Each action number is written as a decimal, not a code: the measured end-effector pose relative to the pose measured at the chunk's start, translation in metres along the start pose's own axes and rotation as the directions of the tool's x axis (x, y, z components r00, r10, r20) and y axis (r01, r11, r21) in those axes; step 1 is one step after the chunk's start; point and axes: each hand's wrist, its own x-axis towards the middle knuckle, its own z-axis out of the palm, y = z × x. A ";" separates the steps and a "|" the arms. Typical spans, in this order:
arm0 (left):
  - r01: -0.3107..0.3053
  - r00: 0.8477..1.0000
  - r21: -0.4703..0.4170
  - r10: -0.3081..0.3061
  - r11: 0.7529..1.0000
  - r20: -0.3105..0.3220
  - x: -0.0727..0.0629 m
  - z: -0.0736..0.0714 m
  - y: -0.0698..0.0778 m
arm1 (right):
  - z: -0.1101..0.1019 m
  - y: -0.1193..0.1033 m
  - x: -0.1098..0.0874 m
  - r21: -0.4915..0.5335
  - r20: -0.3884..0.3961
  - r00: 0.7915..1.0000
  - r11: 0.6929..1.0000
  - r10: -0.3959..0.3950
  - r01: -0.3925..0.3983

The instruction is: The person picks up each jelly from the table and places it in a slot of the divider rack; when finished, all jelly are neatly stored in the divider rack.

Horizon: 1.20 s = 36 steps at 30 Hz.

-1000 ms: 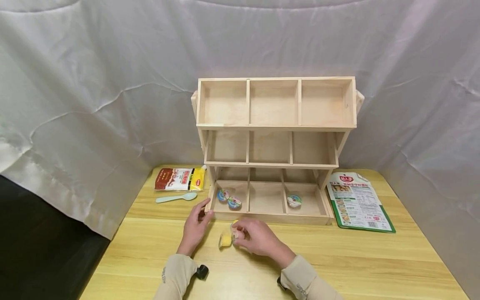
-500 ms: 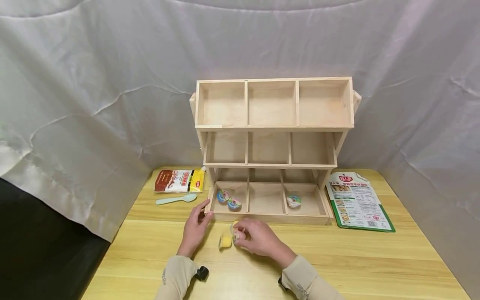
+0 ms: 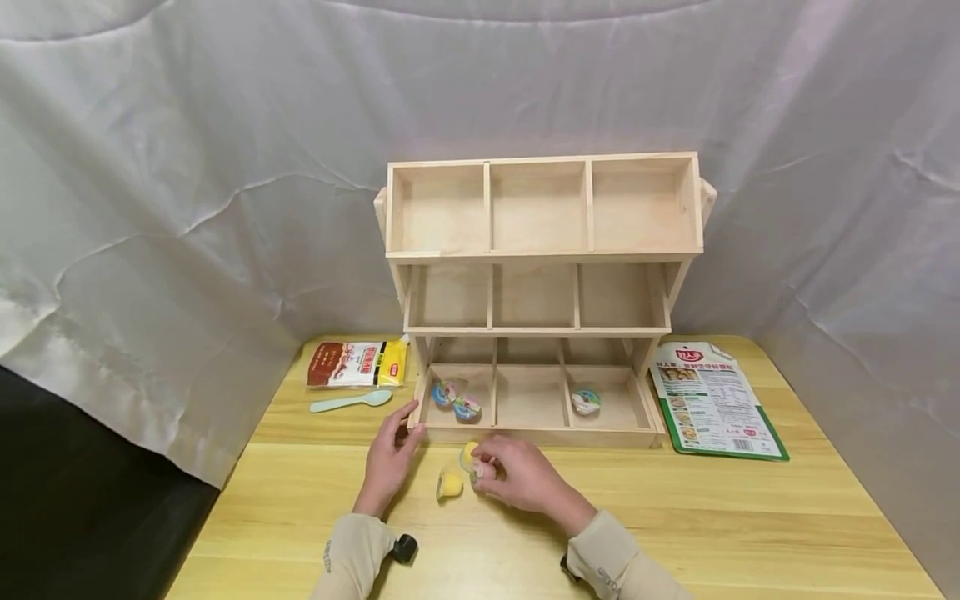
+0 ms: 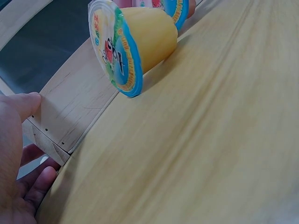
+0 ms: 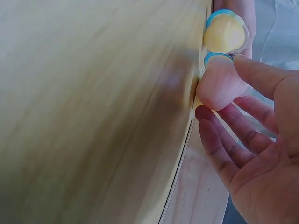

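My right hand (image 3: 525,477) pinches a pink jelly cup (image 5: 219,84) between thumb and fingers, low over the table in front of the wooden tiered box (image 3: 540,437). Just left of it, a yellow jelly cup (image 3: 450,484) lies on its side; its printed, blue-edged lid shows in the left wrist view. Another yellow jelly cup (image 3: 468,454) lies behind, partly covered by my right fingers. At the box's front left corner, my left hand (image 3: 390,465) grips the lowest tray, thumb on the front panel and fingers round the side.
Two jelly cups (image 3: 456,402) lie in the lowest tray's left compartment, one jelly cup (image 3: 586,402) in its right. Left of the box are a red-and-yellow pouch (image 3: 357,364) and a pale green spoon (image 3: 351,402). A green-and-white packet (image 3: 716,402) lies at right.
My right hand has shifted slightly right with the pink jelly cup, opening a gap from the front yellow one and uncovering more of the rear one. My left hand stays at the corner.
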 end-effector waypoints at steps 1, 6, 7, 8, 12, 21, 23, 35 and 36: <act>-0.001 1.000 -0.001 0.001 1.000 0.000 0.000 0.000 0.000 | 0.000 0.000 0.000 -0.002 -0.002 1.000 1.000 -0.001 0.001; 0.000 1.000 0.001 0.000 1.000 0.000 0.000 0.000 0.000 | 0.001 0.003 -0.002 -0.001 -0.012 1.000 1.000 -0.007 0.007; 0.001 1.000 0.002 -0.001 1.000 0.000 -0.001 0.000 0.000 | 0.000 0.003 -0.002 0.002 -0.013 1.000 1.000 -0.009 0.009; 0.003 1.000 0.001 -0.003 1.000 0.000 -0.001 0.000 0.000 | 0.000 0.003 -0.002 0.004 -0.014 1.000 1.000 -0.010 0.010; 0.019 1.000 0.000 -0.019 1.000 0.000 -0.001 0.001 0.001 | -0.001 0.005 -0.003 0.018 -0.017 1.000 1.000 -0.008 0.008; 0.033 0.999 0.019 -0.034 0.999 0.001 -0.001 0.001 0.000 | -0.007 0.007 -0.005 0.054 -0.007 1.000 0.998 0.011 -0.011; 0.033 0.999 0.016 -0.033 0.999 0.002 -0.001 0.001 0.000 | -0.012 0.007 -0.006 0.071 -0.005 1.000 0.997 0.025 -0.024; 0.014 1.000 0.003 -0.014 1.000 0.006 -0.001 0.000 0.001 | -0.064 0.016 -0.013 0.153 -0.153 0.976 0.979 0.156 -0.133; 0.012 1.000 0.001 -0.012 1.000 0.006 -0.001 0.000 0.001 | -0.067 0.018 -0.014 0.161 -0.164 0.972 0.976 0.170 -0.144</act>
